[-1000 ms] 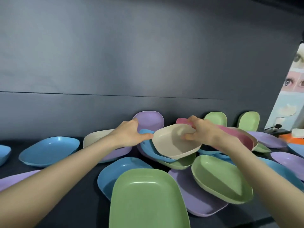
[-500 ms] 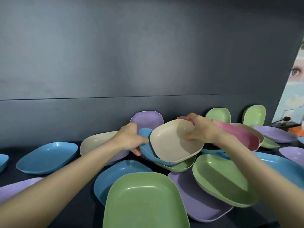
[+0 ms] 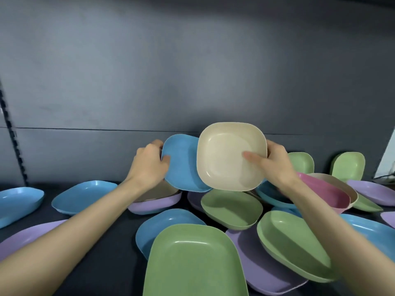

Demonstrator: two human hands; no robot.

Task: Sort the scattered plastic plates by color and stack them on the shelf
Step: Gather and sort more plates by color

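My right hand [image 3: 275, 165] grips the right edge of a cream plate [image 3: 226, 154], thumb across its inside, and holds it upright above the pile. My left hand [image 3: 149, 165] grips the left edge of a blue plate [image 3: 181, 167], raised and tilted, partly behind the cream one. Below lie scattered plates on the dark shelf [image 3: 102, 248]: a large green plate [image 3: 192, 263] nearest me, a green one [image 3: 232, 208] under the raised plates, another green one [image 3: 292, 242] at right, a pink plate [image 3: 327, 193], purple and blue ones around.
Two blue plates [image 3: 83, 195] lie at the left, with a purple plate [image 3: 25, 236] in front. Two green plates [image 3: 348, 165] lean on the dark back wall at right. A perforated upright [image 3: 12, 137] stands at the far left.
Both hands have lifted their plates off the pile. The cream plate rose and tipped upright facing me; the blue plate came up out of the heap in the left hand.
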